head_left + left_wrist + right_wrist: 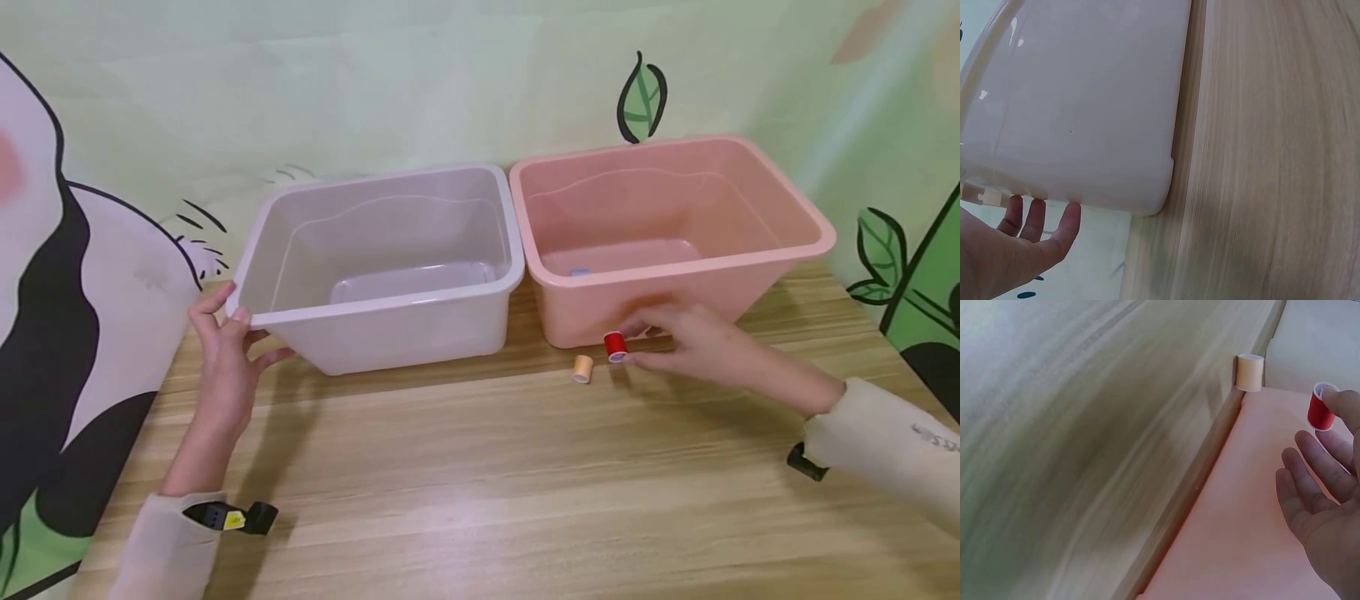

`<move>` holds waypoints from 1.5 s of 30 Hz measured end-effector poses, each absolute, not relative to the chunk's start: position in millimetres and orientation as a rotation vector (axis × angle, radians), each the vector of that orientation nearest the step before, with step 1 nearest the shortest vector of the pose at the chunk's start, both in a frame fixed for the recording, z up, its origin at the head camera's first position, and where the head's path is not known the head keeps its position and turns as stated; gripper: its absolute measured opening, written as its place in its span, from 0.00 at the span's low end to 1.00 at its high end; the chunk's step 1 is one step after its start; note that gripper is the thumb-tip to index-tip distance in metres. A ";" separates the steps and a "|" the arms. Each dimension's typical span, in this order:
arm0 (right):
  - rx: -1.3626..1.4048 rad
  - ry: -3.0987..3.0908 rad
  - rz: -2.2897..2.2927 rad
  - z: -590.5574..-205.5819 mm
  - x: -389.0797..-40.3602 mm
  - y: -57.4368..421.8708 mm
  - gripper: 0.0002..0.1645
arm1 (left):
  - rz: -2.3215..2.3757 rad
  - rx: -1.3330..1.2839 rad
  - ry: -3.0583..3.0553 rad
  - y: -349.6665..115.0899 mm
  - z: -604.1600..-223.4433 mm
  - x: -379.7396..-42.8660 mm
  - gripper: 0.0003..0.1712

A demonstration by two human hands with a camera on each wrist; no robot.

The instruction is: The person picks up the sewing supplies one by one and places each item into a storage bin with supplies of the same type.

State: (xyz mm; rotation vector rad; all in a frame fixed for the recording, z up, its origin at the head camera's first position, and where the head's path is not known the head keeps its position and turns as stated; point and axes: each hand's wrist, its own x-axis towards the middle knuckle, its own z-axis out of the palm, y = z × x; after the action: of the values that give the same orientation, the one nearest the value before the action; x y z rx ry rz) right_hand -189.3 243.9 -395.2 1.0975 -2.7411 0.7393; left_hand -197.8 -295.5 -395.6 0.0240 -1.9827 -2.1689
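Observation:
In the head view my right hand (pixel 693 343) pinches a red thread spool (pixel 616 347) between thumb and finger, in front of the pink bin's front wall. The other fingers stand spread in the right wrist view, where the red spool (pixel 1320 407) shows at the thumb tip. A pale orange spool (pixel 582 369) stands upright on the table, just left of the red one. At the far left my left hand (pixel 225 367) holds the front left rim corner of the pale grey bin (pixel 420 333). Its fingertips touch the bin's side wall (pixel 1085 125) in the left wrist view.
The pink bin (pixel 720 279) stands right beside the grey one, their rims close together. A small bluish piece (pixel 580 272) lies on its floor. Both bins sit at the back of the wood-grain table (pixel 465 467), before a printed backdrop (pixel 375 92).

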 end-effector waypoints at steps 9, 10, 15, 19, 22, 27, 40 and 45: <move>1.053 -2.805 0.709 -383.0 -190.5 242.2 0.15 | -2.174 0.040 -1.975 -293.6 -394.9 -201.4 0.25; 1.049 -2.808 0.706 -382.1 -190.0 241.9 0.15 | -2.175 0.044 -1.977 -293.6 -395.5 -201.7 0.25; 1.043 -2.792 0.701 -376.7 -184.8 239.9 0.14 | -2.171 0.073 -1.977 -292.5 -399.2 -199.5 0.24; 1.025 -2.769 0.664 -370.6 -178.1 240.6 0.15 | -2.158 0.063 -1.975 -290.2 -402.5 -197.5 0.24; 1.011 -2.757 0.649 -366.5 -175.6 241.1 0.16 | -2.161 0.043 -1.953 -289.7 -404.8 -195.9 0.23; 1.019 -2.741 0.646 -360.9 -177.1 238.6 0.16 | -2.148 0.022 -1.929 -291.2 -405.7 -194.4 0.23; 1.031 -2.694 0.627 -352.3 -169.9 236.9 0.18 | -2.148 -0.020 -1.949 -291.1 -401.9 -199.0 0.24; 1.032 -2.697 0.617 -347.3 -169.6 236.8 0.19 | -2.162 0.025 -1.930 -292.4 -400.3 -199.1 0.24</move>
State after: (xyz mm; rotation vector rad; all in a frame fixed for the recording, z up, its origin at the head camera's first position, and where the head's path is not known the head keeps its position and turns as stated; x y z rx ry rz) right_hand -169.6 236.8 -347.3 1.0321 -2.6975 0.6167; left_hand -199.1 -292.4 -400.3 0.0254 -1.9304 -2.1617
